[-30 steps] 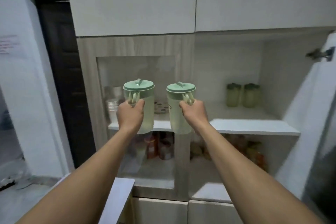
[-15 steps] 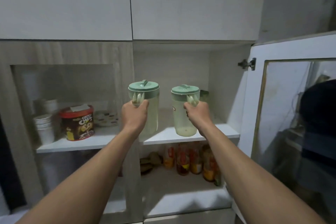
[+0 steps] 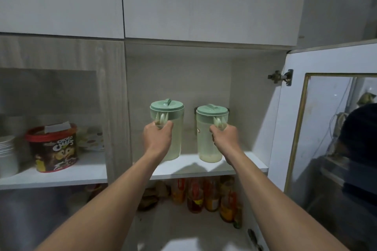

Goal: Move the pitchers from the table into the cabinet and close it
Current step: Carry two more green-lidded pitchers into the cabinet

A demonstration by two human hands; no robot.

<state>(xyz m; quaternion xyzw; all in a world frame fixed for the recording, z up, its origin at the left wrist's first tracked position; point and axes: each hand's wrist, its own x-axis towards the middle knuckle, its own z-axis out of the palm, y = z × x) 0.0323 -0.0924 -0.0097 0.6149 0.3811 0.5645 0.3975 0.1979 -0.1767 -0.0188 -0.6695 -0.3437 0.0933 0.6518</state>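
got a pitcher in each hand here. the left pitcher [image 3: 168,128] is pale green see-through plastic with a darker mint lid, and my left hand [image 3: 158,138] is wrapped tight round its handle. the right pitcher [image 3: 210,134] is the same kind, and my right hand [image 3: 224,138] is closed round its handle too. both are upright, side by side with a gap between them, inside the open right half of the cabinet over the white shelf [image 3: 251,166]. the right one looks like it's sitting at or just above the shelf near the front edge, the left one is a bit further back; can't tell for sure if either bottom is actually touching. the right one seems to have a little pale liquid at the bottom.

behind the right pitcher there's something dark against the back wall, mostly hidden so no idea what it is.

the cabinet door [image 3: 326,128] is swung open on my right, white inside with a gold-trimmed glass panel, hinge [image 3: 280,77] showing at the top. the shelf below holds a bunch of bottles [image 3: 206,195] with orange and red stuff in them. over on the left, behind a glass door, there's a choco chips tub [image 3: 54,149] with a red lid, a stack of white cups [image 3: 8,155] beside it and some plates [image 3: 91,140] behind. the upper cupboard doors [image 3: 122,0] above are shut.
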